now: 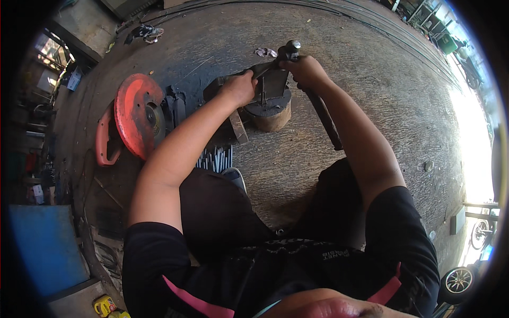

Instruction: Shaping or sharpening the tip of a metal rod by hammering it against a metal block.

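My right hand is closed round a hammer, gripping it close under its head, with the long handle trailing down toward my right knee. To the left, my left hand is shut on a dark metal piece that reaches toward the hammer head; its exact shape is partly hidden by my fingers. Below both hands stands a round wooden stump with dark metal plates on top. A short flat metal bar leans at the stump's left side.
An orange-red cut-off saw stands left of my left forearm. Several cut metal rods lie on the floor by my left knee. Long thin rods run along the far floor. A blue panel and a yellow package are at lower left.
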Tool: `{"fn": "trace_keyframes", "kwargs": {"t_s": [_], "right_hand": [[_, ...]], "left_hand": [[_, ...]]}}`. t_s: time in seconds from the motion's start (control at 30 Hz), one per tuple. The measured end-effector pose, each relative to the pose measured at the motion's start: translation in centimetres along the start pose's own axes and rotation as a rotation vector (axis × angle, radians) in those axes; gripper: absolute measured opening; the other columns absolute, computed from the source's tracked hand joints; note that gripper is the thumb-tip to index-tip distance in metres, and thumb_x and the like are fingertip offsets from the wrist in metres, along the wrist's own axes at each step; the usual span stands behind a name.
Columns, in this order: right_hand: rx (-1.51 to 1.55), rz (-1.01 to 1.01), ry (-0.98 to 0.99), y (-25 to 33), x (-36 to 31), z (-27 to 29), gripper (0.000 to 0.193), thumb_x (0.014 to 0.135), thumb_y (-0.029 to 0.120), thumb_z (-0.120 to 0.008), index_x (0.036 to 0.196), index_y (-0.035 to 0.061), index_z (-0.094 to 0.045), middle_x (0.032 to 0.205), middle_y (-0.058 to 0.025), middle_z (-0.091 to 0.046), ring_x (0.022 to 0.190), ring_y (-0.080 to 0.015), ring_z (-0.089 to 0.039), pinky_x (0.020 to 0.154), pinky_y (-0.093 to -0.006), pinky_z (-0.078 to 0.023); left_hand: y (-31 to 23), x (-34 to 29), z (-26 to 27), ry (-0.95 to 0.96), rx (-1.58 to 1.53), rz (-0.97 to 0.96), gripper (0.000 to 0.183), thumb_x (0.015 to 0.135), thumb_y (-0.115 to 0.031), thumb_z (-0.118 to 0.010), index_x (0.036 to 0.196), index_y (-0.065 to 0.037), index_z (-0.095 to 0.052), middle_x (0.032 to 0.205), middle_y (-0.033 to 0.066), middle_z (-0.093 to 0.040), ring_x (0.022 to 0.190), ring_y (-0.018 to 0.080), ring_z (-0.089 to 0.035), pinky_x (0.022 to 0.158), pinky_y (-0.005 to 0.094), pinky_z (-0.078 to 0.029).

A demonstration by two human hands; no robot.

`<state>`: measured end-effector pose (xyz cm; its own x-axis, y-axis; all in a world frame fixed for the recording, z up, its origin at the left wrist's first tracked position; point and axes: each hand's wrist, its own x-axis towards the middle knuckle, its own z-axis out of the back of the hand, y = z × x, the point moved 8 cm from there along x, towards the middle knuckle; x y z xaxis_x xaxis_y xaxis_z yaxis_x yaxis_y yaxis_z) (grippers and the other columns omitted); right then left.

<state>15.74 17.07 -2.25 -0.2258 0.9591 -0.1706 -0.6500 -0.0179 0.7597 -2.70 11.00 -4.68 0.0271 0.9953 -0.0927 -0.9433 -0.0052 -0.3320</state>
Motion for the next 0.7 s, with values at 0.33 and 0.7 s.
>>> {"fn": "trace_keyframes", "kwargs": {"t_s": [0.33, 0.7], "right_hand": [[0.493, 0.286, -0.389, 10.7, -6.5, 9.6, 0.033, 0.088, 0.032, -0.065, 0.07, 0.0062, -0.057, 0.052, 0.0018, -0.048, 0.044, -0.0116, -0.048, 0.043, -0.0305, -0.038], [-0.381, 0.302, -0.269, 2.4, 1.5, 3.3, 0.047, 0.088, 0.049, -0.062, 0.102, 0.0039, -0.068, 0.068, -0.0103, -0.064, 0.064, -0.0225, -0.066, 0.062, -0.0353, -0.053]], "left_hand": [[0.5, -0.4, 1.2, -0.027, 0.056, -0.037, 0.026, 0.097, -0.031, -0.046, 0.106, -0.007, -0.051, 0.096, 0.0244, -0.065, 0.094, 0.0462, -0.06, 0.078, 0.0539, -0.047], [0.5, -0.1, 0.7, -0.035, 0.125, -0.044, 0.028, 0.096, -0.03, -0.048, 0.116, -0.011, -0.054, 0.099, 0.0234, -0.066, 0.097, 0.0441, -0.061, 0.083, 0.0534, -0.048]]}}
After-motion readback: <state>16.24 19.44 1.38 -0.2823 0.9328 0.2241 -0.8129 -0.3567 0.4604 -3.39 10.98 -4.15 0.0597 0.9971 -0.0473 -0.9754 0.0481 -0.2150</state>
